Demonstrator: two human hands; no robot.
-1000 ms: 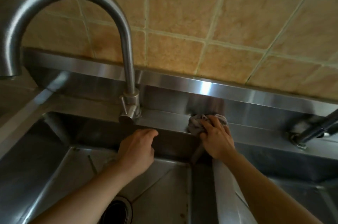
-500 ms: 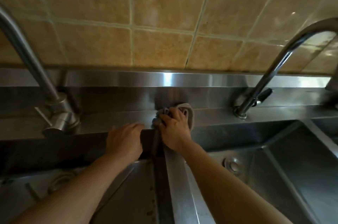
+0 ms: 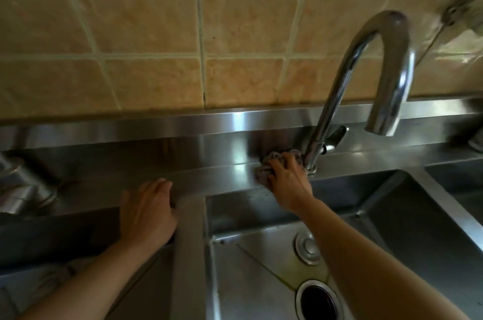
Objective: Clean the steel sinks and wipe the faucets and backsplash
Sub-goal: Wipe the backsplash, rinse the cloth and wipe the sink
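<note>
Rightward now, right hand (image 3: 286, 178) clutches cloth (image 3: 264, 172).

Grey cloth (image 3: 271, 165) bunched on steel ledge (image 3: 156, 176), just left of gooseneck faucet (image 3: 339, 100) base; sink basin (image 3: 261, 267) below.

Most of the grey rag (image 3: 271, 163) is buried under the right hand (image 3: 286, 179), so only bunched edges are seen. The left faucet (image 3: 19, 185) gets chopped off by the frame edge, just its blurry base is visible. A smeared fixture (image 3: 461, 10) top right can't be identified. The drain hole (image 3: 317, 300) is partly covered by the right forearm.
</note>
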